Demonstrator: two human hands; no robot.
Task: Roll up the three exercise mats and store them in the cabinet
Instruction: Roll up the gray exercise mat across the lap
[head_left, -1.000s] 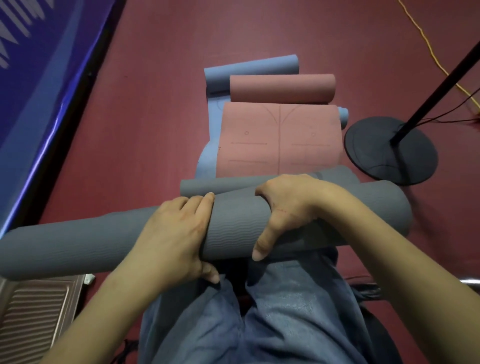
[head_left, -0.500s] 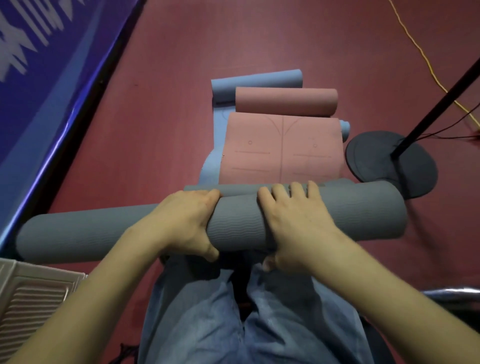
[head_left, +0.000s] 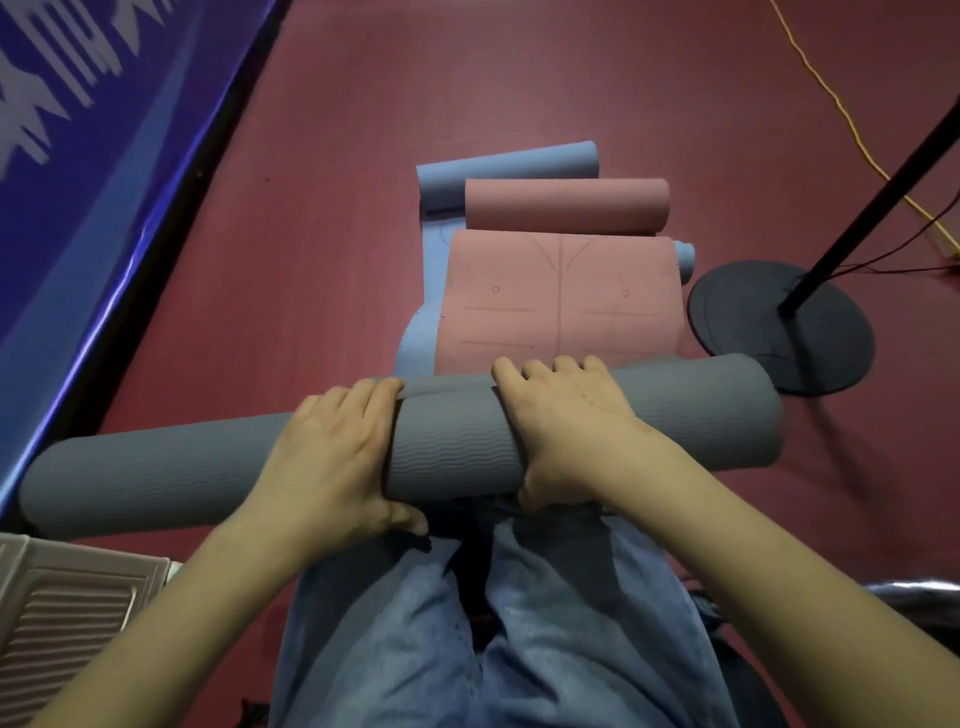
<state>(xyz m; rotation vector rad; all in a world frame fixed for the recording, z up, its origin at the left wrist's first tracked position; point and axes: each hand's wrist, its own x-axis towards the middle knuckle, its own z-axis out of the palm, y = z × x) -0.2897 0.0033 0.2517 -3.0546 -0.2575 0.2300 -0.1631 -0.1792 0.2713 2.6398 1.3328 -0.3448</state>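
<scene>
Both hands, left hand (head_left: 332, 457) and right hand (head_left: 566, 421), have fingers wrapped over my nearly rolled grey mat (head_left: 452, 447); next I tuck its last flap, then roll the pink mat (head_left: 561, 296).

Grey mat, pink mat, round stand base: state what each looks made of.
Grey mat: looks like soft foam or rubber, matte, with a fine wavy ribbed texture.
Pink mat: probably similar foam, matte and smooth, with thin printed alignment lines.
Stand base: flat dark disc, dull finish; possibly painted metal, not certain.
</scene>
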